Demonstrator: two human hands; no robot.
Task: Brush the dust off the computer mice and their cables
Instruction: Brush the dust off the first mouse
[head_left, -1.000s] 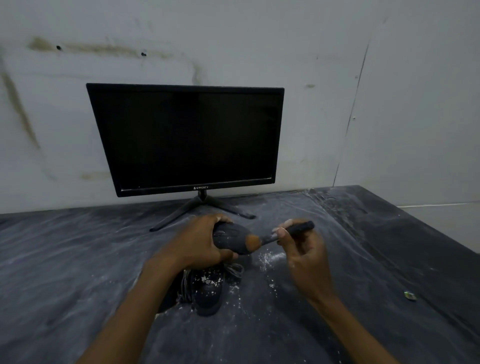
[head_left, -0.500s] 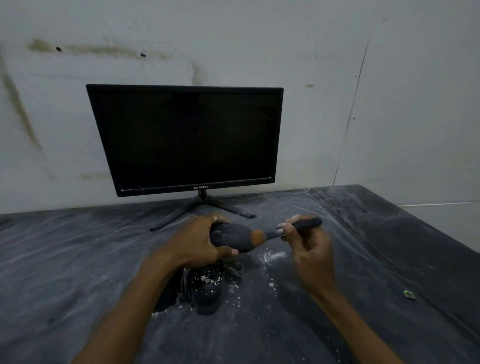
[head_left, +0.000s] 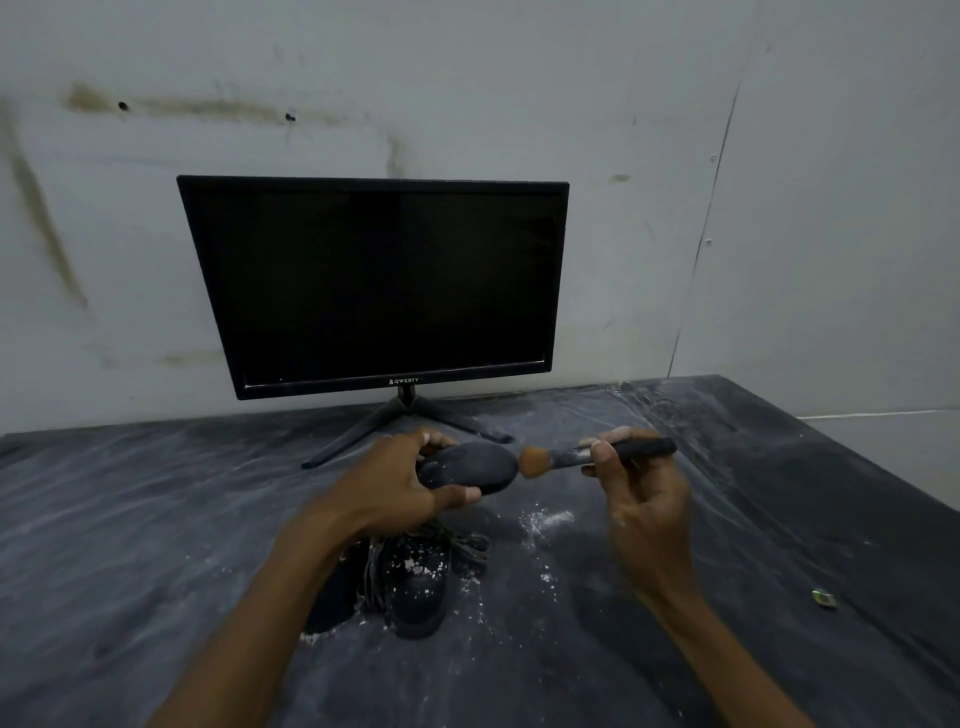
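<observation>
Dark monitor (head_left: 374, 286) at back of dusty table (head_left: 104, 519); small greenish bit (head_left: 824, 598) far rt. Second mouse (head_left: 421, 587) w/ bundled cables (head_left: 470, 545) lay below, flecked white, partly hidden by left forearm. Left hand (head_left: 384, 488) gripped raised mouse (head_left: 467, 466), thumb under, fingers over. Right hand (head_left: 641, 493) pinched brush (head_left: 597, 457), bristles touching mouse's rt end.

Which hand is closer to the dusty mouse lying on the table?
Left. The left hand holds another mouse almost directly above the dusty mouse on the table. The right hand, holding the brush, is up and off to its right.
</observation>
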